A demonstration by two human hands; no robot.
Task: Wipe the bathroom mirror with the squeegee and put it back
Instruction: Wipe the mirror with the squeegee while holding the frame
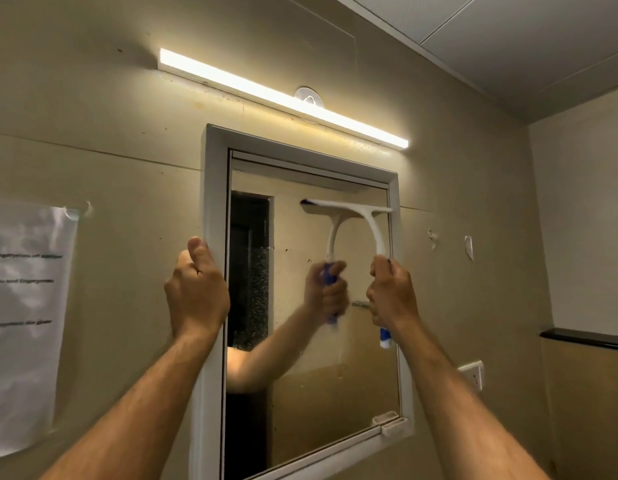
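Observation:
A white-framed bathroom mirror [352, 341] hangs on the beige wall. My right hand [392, 292] grips the blue handle of a white squeegee [373, 221]. The squeegee's blade lies against the glass near the mirror's top right corner. The handle's blue end sticks out below my fist. My left hand [196, 289] grips the mirror's left frame edge, thumb up. The glass reflects the squeegee and my right arm.
A lit tube light [283, 98] runs above the mirror. A paper sheet [27, 323] hangs on the wall at left. At right are a wall switch [472, 374], a dark ledge [584, 337] and small hooks [468, 247].

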